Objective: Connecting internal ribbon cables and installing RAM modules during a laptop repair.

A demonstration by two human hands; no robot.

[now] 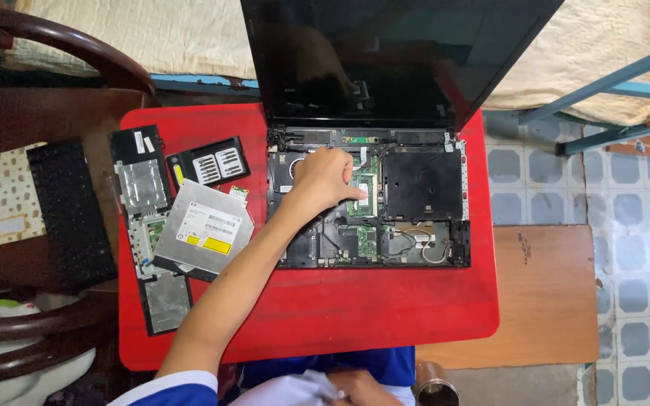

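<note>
Under the curled fingers [355, 189] of the left hand [323, 179], which press on a green memory module [364, 197] inside the opened laptop [370, 199], lies bare circuitry, while the right hand [355, 387] grips white cloth [295, 391] near the lap.

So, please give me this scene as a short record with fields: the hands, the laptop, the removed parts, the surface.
left hand: rests inside the opened laptop, fingertips on the green memory module
right hand: low at the frame edge, holds a white cloth
laptop: keyboard off, boards bare, screen dark
removed parts: optical drive, vented cover, keyboard
surface: red table
</note>
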